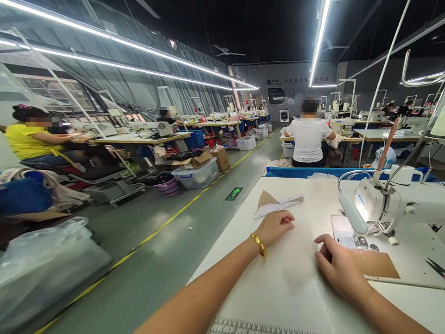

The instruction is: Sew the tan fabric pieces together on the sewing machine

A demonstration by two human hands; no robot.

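While both hands were out over the white table (278,297), no stitching looked under way. Left hand (273,228): fingers loosely curled, narrow gap to the thumb, nothing seen in it. Right hand (339,266): thumb and forefinger bent toward each other; whether they pinched anything, I couldn't tell. Brown card (380,264): at the front of the sewing machine (412,206), partly behind my right hand; touching or not, unclear. Brown-and-white piece (266,199): just beyond the left hand.

Progress, my reading: between pieces, or the very start. No cloth made out beneath the presser foot (360,242), no finished seam visible. Any sewing seemed yet undone, though part of the card was hidden.

Writing: blue JUKI on my machine; JUKI again on the machine ahead (340,125). Far wall (257,74): YING, plus Chinese characters partly cut by a ceiling lamp (320,37). Green floor sign (234,193): arrow clear, small characters not. Ruler (257,327) at the near edge: ticks, numbers illegible.
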